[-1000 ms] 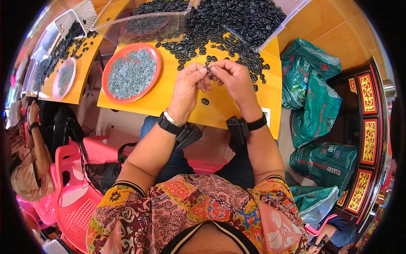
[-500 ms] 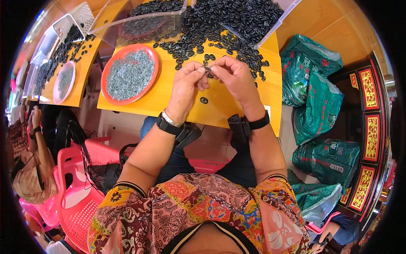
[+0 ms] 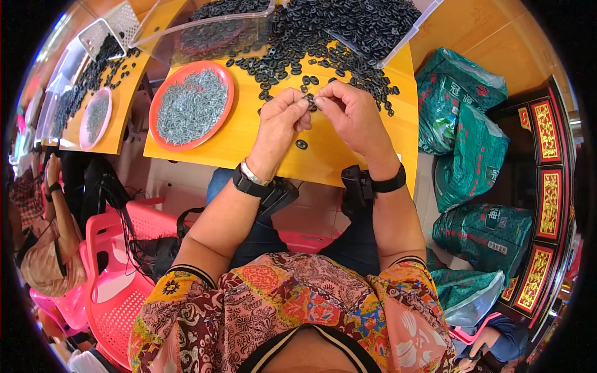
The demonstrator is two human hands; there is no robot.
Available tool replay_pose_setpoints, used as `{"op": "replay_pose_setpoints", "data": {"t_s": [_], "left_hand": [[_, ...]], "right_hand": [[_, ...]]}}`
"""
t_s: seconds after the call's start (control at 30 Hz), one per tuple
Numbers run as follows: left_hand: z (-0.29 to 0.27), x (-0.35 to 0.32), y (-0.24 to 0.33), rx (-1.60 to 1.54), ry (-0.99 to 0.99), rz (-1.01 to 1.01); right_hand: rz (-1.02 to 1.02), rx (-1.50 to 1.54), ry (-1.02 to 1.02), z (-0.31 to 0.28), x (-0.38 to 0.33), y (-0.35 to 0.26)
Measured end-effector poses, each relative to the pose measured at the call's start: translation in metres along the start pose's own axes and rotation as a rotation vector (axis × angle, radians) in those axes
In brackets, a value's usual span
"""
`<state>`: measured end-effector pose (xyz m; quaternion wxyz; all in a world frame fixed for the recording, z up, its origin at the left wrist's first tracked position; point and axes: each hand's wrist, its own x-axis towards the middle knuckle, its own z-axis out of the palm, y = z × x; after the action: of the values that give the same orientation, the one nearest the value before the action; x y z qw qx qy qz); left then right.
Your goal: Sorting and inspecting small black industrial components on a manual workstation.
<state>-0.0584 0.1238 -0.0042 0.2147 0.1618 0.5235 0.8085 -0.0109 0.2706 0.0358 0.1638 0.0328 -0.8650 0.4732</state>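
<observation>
Over the yellow table, my two hands meet fingertip to fingertip. My left hand is closed in a pinch around a small black oval piece, partly covered by the fingers. Beside it, my right hand has thumb and forefinger together at the piece's right side; anything tiny between them is too small to make out. A single black oval piece with holes lies on the table just below the hands. To the left, a red round tray holds a heap of small silvery metal pins.
Black oval pieces are heaped at the table's far side, beside a clear plastic bin. Green woven sacks stand to the right. A pink chair and a seated person are at the left, near another table.
My right hand has shifted slightly to the right, its fingertips a little farther from my left hand's. The whole view has moved slightly. The left hand keeps its pinch.
</observation>
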Motion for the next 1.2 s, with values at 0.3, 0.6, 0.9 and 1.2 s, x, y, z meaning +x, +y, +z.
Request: {"op": "replay_pose_setpoints", "data": {"t_s": [0.3,0.6,0.9,1.2], "left_hand": [[0.0,-0.002,0.003,0.076,-0.029,-0.025],[0.001,-0.002,0.003,0.091,-0.04,-0.035],[0.001,-0.001,0.003,-0.033,0.055,-0.018],[-0.003,0.001,-0.001,-0.044,0.036,-0.011]], "right_hand": [[-0.057,-0.045,0.028,-0.003,-0.001,-0.005],[-0.143,-0.173,0.046,-0.004,-0.002,0.003],[0.062,-0.04,-0.001,-0.002,0.002,0.012],[0.085,0.032,0.031,0.002,0.002,0.014]]}}
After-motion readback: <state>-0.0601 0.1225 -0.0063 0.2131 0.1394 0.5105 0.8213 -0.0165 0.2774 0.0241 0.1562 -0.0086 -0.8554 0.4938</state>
